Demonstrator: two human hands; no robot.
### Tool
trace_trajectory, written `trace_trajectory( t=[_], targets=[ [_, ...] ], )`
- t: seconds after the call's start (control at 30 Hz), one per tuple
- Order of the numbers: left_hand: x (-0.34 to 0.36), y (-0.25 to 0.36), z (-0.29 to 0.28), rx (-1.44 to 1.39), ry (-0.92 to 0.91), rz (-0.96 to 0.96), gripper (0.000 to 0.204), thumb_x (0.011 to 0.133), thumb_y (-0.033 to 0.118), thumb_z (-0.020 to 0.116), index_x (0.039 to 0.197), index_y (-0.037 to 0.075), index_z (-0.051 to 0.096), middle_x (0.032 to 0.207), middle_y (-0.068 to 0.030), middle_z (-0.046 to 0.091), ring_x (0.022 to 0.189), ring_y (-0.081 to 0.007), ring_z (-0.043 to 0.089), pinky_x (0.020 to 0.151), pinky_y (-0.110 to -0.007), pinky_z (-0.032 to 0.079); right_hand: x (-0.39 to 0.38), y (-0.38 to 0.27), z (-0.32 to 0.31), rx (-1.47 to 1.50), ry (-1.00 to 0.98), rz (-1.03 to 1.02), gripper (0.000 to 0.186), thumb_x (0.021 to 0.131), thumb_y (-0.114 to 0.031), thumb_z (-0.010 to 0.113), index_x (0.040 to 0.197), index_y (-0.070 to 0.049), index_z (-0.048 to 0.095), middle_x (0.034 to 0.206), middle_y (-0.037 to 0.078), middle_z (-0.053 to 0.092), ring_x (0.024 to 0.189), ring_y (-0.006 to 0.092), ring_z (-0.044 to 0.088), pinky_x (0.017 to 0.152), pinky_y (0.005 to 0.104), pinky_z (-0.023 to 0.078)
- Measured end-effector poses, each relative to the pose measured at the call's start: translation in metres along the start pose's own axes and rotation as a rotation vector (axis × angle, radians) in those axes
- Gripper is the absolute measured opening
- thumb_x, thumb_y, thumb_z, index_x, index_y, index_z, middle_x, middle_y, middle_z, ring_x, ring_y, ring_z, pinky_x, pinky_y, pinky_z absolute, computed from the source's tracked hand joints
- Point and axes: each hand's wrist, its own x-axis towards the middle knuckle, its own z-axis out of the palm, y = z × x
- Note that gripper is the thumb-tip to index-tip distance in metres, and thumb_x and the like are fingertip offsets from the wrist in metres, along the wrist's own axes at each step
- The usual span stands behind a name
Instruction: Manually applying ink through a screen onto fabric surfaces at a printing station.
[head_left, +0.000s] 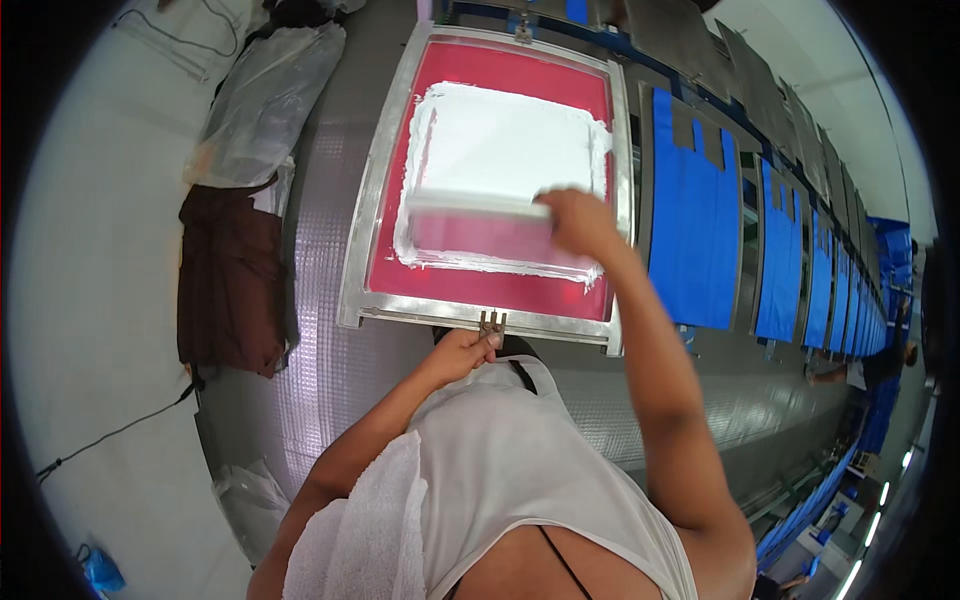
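Note:
A screen-printing frame (376, 215) with silvery metal rails lies in front of me, its mesh (480, 62) pink-red around the edges. White ink (510, 130) spreads thickly over the middle of the mesh, with rough ridges at its borders. My right hand (580, 225) is closed around the right end of a squeegee (475, 207), which lies crosswise over the ink and is blurred by motion. On the near side of the squeegee the ink is a thin pinkish film. My left hand (460, 357) grips a small metal clamp (491, 325) at the middle of the frame's near rail.
To the right, a long row of boards with blue panels (690, 220) runs into the distance, and a person (885, 365) stands far along it. At left, dark brown cloth (235, 280) and a clear plastic bag (270, 95) lie beside a white surface (100, 300). A white towel (365, 520) hangs over my left side.

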Motion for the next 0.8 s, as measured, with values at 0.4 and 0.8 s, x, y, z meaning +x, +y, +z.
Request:
trace_trajectory(
  t=[0.4, 0.8],
  targets=[
    [0.023, -0.014, 0.004, 0.265, 0.143, -0.159, 0.051, 0.091, 0.047, 0.053, 0.065, 0.003, 0.061, 0.056, -0.0015, 0.053, 0.053, -0.0108, 0.047, 0.051, -0.026, 0.039, -0.098, 0.023, 0.030, 0.094, 0.264, 0.084, 0.036, 0.063, -0.015, 0.074, 0.097, -0.009, 0.064, 0.089, 0.008, 0.063, 0.091, 0.0265, 0.057, 0.087, 0.0386, 0.039],
    [0.016, 0.058, -0.163, 0.611, 1.045, 0.194, 0.036, 0.094, 0.031, 0.051, 0.116, 0.003, 0.060, 0.106, -0.0175, 0.065, 0.094, -0.0296, 0.064, 0.084, -0.035, 0.047, -0.042, 0.106, 0.090, 1.372, 0.251, 0.301, 0.031, 0.067, -0.014, 0.082, 0.086, 0.003, 0.063, 0.071, 0.004, 0.061, 0.068, 0.0113, 0.059, 0.060, 0.0246, 0.046]
  ],
)
